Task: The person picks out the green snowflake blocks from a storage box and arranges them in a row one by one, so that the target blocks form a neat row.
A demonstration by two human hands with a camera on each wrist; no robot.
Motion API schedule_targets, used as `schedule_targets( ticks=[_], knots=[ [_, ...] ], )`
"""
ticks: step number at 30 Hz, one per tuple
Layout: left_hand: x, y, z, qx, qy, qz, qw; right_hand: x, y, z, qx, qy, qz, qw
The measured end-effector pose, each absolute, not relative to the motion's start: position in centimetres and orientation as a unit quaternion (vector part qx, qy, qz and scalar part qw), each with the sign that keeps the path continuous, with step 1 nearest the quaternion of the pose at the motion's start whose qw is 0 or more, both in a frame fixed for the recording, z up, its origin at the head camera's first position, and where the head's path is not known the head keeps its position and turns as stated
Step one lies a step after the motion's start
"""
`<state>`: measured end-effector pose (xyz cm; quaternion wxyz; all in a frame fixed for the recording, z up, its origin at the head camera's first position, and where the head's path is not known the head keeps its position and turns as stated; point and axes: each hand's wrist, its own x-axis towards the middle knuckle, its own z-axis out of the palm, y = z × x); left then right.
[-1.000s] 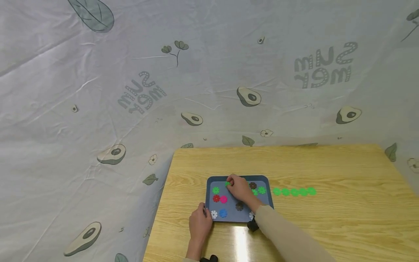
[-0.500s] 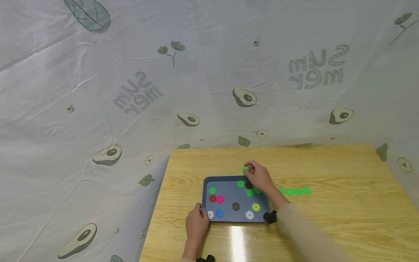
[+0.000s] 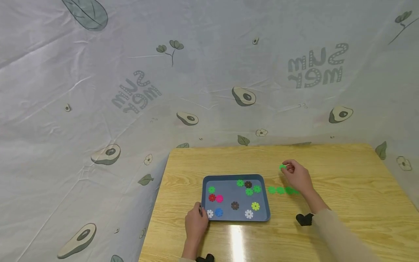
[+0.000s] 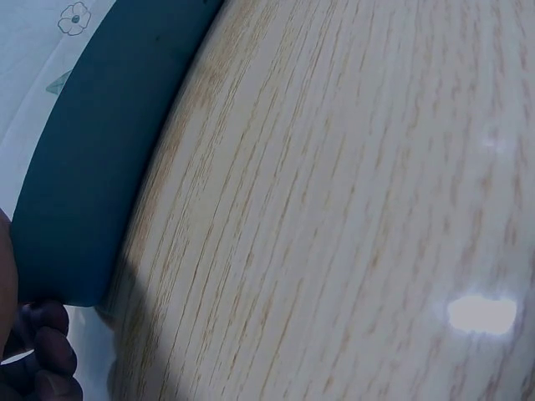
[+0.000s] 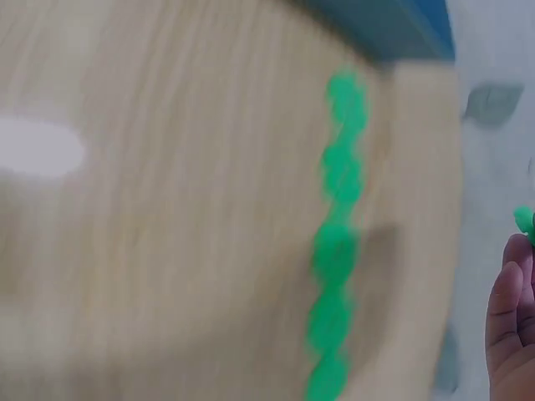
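In the head view my right hand (image 3: 297, 177) pinches a small green notched disc (image 3: 283, 167) in the air, to the right of the tray and behind a row of green discs (image 3: 280, 190). The right wrist view shows the held disc (image 5: 523, 220) only in part, at the fingertips. The row (image 5: 334, 251) lies below it on the table, blurred. My left hand (image 3: 196, 222) grips the front left corner of a blue-grey tray (image 3: 235, 219). Curled fingers (image 4: 55, 347) show at the tray's wall (image 4: 92, 167) in the left wrist view.
Inside the tray lie several loose notched discs: green (image 3: 211, 190), red (image 3: 212, 198), pink (image 3: 219, 198), blue (image 3: 219, 212), brown (image 3: 235, 206), yellow (image 3: 255, 206) and white (image 3: 249, 214). The wooden table (image 3: 343, 171) reaches back to a printed sheet (image 3: 209, 72).
My right hand has lifted a green disc out of the tray and carried it right, past the tray's edge. The left hand has stayed at the tray's corner.
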<state>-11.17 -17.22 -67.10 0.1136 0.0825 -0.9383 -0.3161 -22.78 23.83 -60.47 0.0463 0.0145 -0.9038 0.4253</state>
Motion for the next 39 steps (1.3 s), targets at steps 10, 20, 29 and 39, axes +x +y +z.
schedule_targets(
  ticks=[10,20,29,39],
  knots=[
    [-11.4,-17.5,-67.1,0.086,-0.938,-0.316,0.113,-19.7,31.2,-63.2,-0.047,-0.917,0.394,0.03],
    [-11.4,-17.6,-67.3,0.082,-0.939,-0.316,0.109,-18.2,33.4,-65.4,-0.079,-0.926,0.37,0.005],
    [-11.4,-17.5,-67.3,0.079,-0.941,-0.311,0.109,-18.3,33.6,-65.8,-0.082,-0.934,0.349,-0.002],
    [-11.2,-17.4,-67.3,0.077,-0.94,-0.315,0.111,-17.9,33.1,-65.3,-0.083,-0.932,0.351,0.019]
  ],
)
